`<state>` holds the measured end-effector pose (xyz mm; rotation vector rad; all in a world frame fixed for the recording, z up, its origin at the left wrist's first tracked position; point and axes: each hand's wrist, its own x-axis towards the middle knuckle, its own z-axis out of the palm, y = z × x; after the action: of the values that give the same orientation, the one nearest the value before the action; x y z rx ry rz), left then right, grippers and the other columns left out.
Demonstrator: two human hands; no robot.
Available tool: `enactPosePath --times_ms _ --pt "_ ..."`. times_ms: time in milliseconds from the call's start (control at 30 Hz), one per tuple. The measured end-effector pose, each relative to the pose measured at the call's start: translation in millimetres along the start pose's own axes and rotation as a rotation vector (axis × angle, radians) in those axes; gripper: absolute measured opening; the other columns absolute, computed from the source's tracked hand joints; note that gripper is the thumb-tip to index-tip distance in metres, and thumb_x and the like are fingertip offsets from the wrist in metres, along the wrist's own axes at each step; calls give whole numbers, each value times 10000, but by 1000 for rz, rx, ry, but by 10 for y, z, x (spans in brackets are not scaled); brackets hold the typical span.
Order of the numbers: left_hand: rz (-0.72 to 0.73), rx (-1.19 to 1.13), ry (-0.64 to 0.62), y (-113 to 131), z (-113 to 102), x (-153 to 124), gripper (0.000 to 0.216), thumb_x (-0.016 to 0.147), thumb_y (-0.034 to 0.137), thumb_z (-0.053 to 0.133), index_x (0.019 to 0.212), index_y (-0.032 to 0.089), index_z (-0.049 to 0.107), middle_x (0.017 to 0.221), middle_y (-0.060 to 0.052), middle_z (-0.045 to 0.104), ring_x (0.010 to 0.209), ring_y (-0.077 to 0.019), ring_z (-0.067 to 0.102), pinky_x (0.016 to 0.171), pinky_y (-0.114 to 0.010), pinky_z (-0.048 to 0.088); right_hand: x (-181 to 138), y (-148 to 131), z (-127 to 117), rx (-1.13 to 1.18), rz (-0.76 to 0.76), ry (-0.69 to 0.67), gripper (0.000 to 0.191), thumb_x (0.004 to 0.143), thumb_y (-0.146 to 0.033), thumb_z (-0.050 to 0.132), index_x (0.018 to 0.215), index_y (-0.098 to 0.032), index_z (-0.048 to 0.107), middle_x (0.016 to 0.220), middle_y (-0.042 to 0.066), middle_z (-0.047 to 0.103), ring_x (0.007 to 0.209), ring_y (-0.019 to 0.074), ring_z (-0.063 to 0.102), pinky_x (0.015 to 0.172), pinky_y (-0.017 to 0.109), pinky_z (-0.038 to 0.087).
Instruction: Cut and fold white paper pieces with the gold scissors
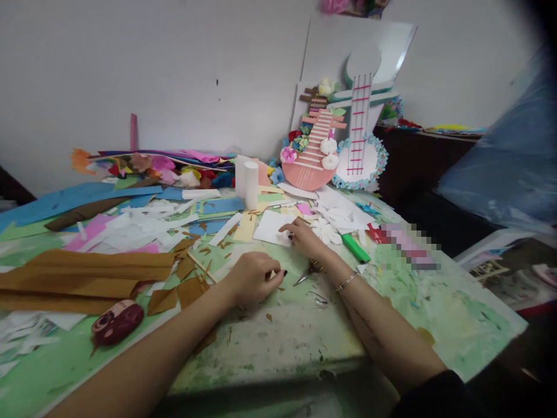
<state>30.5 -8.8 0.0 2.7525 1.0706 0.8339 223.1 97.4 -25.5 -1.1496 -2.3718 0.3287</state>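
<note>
Head view: the left hand [255,278] is near the middle of the green surface [304,342], its fingers curled narrow; whether they grip anything I cannot tell. Farther right, the right hand [303,238] bends its fingers over a white sheet [267,225], their grip unclear. Scissors [303,277] lie just nearer; a green tube [355,248] lies right.

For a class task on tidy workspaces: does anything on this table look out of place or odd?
Somewhat: brown paper scraps lie scattered by the left hand, like unswept offcuts, and dark marks spot the green tabletop, making it look uncleaned. I see no clear damage.
</note>
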Motion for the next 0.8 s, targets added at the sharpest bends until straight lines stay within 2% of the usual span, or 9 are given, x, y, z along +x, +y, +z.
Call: enactPosePath --times_ms 67,133,267,333,433,500,600,700,800 --pt "-124 -99 -31 -29 18 9 278 817 229 468 581 148 591 499 2 540 480 -84 433 527 -221 289 24 17 22 -15 11 10 547 729 74 382 1158 -197 586 955 55 455 846 148 496 779 251 401" --pt "-204 -170 -49 -51 29 19 292 806 235 469 543 143 559 471 22 490 457 -69 378 514 -212 268 46 10 12 -44 52 39 483 785 23 408 1190 -185 571 953 64 460 855 157 497 802 263 394" --pt "-273 -247 -51 -66 36 46 338 789 240 453 466 141 445 443 49 363 455 -60 299 500 -210 234 36 -122 -72 -121 78 -14 337 910 -255 451 1225 -195 556 901 65 511 842 173 520 799 275 382" --pt "-290 -263 -45 -74 41 55 345 777 235 446 448 144 394 442 55 308 460 -60 272 497 -211 225 6 -223 -106 -192 33 -87 343 899 -341 477 1200 -201 563 915 73 555 857 185 537 772 270 378" --pt "-304 -279 -31 -100 61 56 346 764 230 447 438 148 364 443 57 264 467 -64 255 486 -212 216 -29 -330 -106 -325 36 -101 285 840 -365 549 1047 -178 608 887 88 608 869 215 552 709 265 371" --pt "-309 -296 -23 -122 75 50 351 765 232 451 432 146 383 433 54 286 462 -65 267 479 -209 220 -30 -342 -83 -358 71 -70 234 837 -361 543 945 -166 614 830 93 625 818 214 560 662 263 361" --pt "-356 -341 -4 -150 74 49 350 781 268 467 457 140 496 419 40 409 444 -66 335 477 -200 260 -6 -300 -53 -350 111 -10 196 849 -338 516 854 -159 598 768 90 624 732 196 552 632 265 349" --pt "-500 -452 72 -184 30 68 301 767 312 512 542 142 619 433 19 514 430 -83 417 466 -200 314 11 -286 -65 -333 122 62 110 816 -254 528 819 -157 578 748 83 610 730 193 539 650 270 353" --pt "-671 -700 191 -236 -46 99 247 735 351 567 640 143 662 492 -2 571 460 -110 507 464 -208 387 -15 -369 -123 -288 91 127 56 780 -181 518 818 -162 554 744 60 588 741 183 526 666 264 363"
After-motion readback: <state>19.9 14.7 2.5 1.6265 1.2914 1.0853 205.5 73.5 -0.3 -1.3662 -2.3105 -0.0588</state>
